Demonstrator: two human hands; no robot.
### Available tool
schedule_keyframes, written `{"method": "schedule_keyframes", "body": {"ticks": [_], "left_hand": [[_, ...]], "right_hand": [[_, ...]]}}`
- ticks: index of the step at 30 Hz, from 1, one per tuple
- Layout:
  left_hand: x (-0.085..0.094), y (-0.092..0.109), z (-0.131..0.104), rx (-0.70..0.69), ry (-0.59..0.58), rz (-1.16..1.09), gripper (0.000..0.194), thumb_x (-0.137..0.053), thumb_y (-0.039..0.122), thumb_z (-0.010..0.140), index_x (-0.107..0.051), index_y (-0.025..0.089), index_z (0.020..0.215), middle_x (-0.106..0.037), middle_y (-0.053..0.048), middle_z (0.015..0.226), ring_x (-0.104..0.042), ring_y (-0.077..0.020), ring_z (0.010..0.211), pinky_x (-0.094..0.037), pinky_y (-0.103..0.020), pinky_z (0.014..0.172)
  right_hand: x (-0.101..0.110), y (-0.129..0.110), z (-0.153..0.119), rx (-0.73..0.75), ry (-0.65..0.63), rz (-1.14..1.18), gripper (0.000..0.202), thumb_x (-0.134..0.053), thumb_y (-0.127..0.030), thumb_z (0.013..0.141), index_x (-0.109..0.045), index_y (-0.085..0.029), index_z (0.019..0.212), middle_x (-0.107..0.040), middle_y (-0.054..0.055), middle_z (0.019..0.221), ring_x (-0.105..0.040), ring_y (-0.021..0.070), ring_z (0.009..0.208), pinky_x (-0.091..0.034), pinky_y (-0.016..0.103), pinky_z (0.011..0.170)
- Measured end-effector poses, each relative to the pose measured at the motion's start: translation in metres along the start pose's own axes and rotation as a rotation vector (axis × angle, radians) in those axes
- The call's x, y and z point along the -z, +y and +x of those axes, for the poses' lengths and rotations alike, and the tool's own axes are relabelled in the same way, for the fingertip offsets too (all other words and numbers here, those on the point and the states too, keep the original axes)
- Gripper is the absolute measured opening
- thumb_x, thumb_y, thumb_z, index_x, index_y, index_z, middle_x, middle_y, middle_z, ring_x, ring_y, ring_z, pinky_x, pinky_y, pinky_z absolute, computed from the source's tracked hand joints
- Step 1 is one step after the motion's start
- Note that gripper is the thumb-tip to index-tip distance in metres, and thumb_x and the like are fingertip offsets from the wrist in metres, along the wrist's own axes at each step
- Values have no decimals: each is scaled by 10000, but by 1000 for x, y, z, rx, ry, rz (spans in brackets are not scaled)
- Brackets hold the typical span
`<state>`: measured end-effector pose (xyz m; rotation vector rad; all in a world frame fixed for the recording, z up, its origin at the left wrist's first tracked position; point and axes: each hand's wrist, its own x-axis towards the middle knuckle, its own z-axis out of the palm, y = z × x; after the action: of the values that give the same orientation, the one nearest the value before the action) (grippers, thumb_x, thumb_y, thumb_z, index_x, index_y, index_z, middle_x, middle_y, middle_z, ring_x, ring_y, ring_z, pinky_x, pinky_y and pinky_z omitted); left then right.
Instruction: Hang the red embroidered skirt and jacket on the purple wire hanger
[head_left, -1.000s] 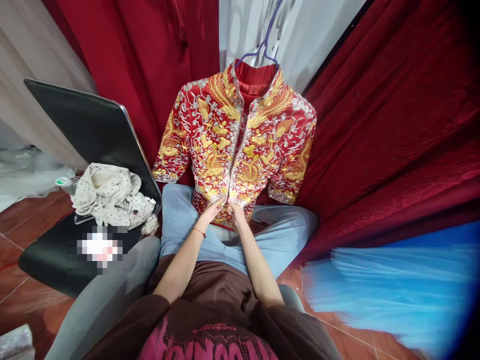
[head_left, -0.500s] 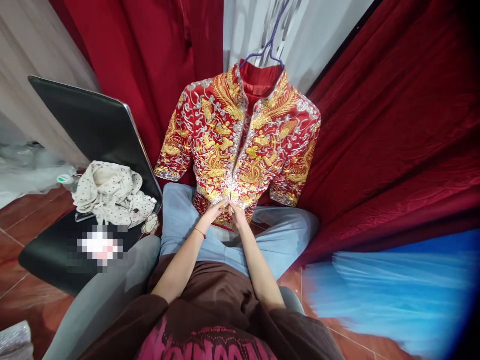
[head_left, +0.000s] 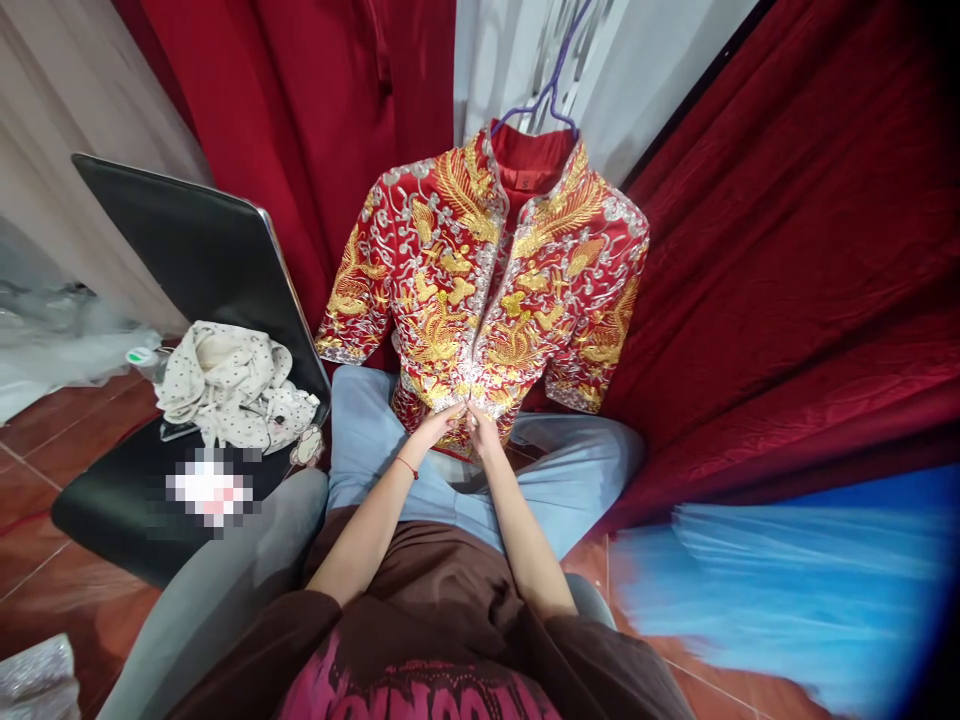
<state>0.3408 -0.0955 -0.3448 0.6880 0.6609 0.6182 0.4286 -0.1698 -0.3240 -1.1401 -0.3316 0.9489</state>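
Note:
A red jacket [head_left: 517, 300] with gold and silver embroidery hangs in front of me on a purple hanger [head_left: 555, 85]. Its front edges part at the collar and meet low down, near my fingers. My left hand [head_left: 441, 424] pinches the front edge near the waist, a red cord bracelet round its wrist. Close beside it, my right hand [head_left: 482, 430] is closed on the other front edge, fingertips almost touching the left ones. The fastening between the fingertips is too small to make out.
To the left, a black chair [head_left: 105, 500] carries a spotted white cloth bag [head_left: 232, 380] and a blurred-out item. Dark red drapes [head_left: 787, 250] hang at the right, above blue tulle [head_left: 750, 590] near the tiled floor. White fabric [head_left: 60, 340] lies at far left.
The whole view has shifted slightly, so everything sits a little further right. Both hands stay at the same spot on the jacket front, with only slight finger movement.

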Motion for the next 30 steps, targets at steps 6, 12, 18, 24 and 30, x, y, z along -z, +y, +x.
{"method": "schedule_keyframes", "body": {"ticks": [6, 12, 18, 24, 30], "left_hand": [[-3, -3, -1, 10, 8, 34, 202, -850, 188, 631, -750, 122, 793, -698, -43, 728, -602, -125, 680, -473, -269, 699], [-3, -3, 0, -86, 86, -3, 425, -872, 190, 594, -748, 174, 1000, -752, -80, 1067, -678, -211, 998, -506, -292, 856], [-2, 0, 1, -148, 145, -46, 480, -854, 272, 645, -718, 167, 1093, -697, -120, 1247, -650, -268, 1144, -504, -361, 947], [-7, -10, 7, -189, 189, -46, 566, -879, 291, 606, -693, 155, 1123, -721, -109, 1192, -642, -256, 1182, -457, -377, 1054], [-1, -16, 10, -167, 229, -42, 609, -853, 286, 627, -662, 170, 1193, -680, -96, 1286, -575, -241, 1285, -414, -364, 1103]], "right_hand": [[3, 1, 0, 7, -3, 34, 368, -762, -413, 691, -467, -216, 593, -397, -86, 474, -310, 57, 434, -303, 223, 453], [-2, 2, 1, -5, 10, 73, 312, -796, -369, 660, -533, -202, 655, -505, -62, 559, -409, 63, 482, -345, 204, 455], [-11, 4, -1, -48, 41, 131, 248, -801, -254, 627, -630, -196, 797, -633, -30, 685, -533, 92, 565, -448, 210, 509], [-18, 7, 2, -79, 137, 133, 207, -763, -298, 693, -611, -194, 789, -647, -33, 684, -566, 97, 597, -465, 201, 538], [-5, 2, 1, -305, 82, -66, 253, -687, -394, 839, -595, -174, 754, -668, 18, 632, -610, 125, 534, -450, 205, 478]]}}
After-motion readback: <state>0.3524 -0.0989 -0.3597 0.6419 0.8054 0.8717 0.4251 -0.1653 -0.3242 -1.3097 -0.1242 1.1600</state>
